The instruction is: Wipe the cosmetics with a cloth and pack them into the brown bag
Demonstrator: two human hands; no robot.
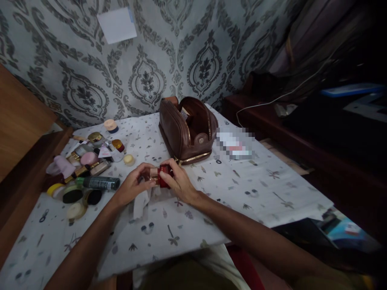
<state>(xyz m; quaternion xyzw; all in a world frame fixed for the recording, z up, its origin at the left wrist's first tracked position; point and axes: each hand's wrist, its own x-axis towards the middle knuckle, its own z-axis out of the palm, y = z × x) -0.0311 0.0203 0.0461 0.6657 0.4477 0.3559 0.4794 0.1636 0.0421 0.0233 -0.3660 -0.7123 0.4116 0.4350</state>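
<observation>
A small squat bottle with a red, glossy-looking body and a pale gold-coloured end (164, 177) is held between both hands above the middle of the table (236, 193), its long axis running from left to right, roughly level. The right hand (181, 183) grasps the red body, thumb on the near side, while the left hand (133, 185) pinches the gold-coloured end. From the bottle, the brown leather bag with a gold zip and a gaping top (175, 131) stands just beyond and slightly to the right, towards the table's far right corner; the right hand is nearer to it. Pale marking shows on the red, too small to read, and fingers cover part of the surface. A crumpled white strip (140, 205) lies below the left hand, and a cluster of jars, bottles and tubes (89, 158) spreads along the table's left edge.
</observation>
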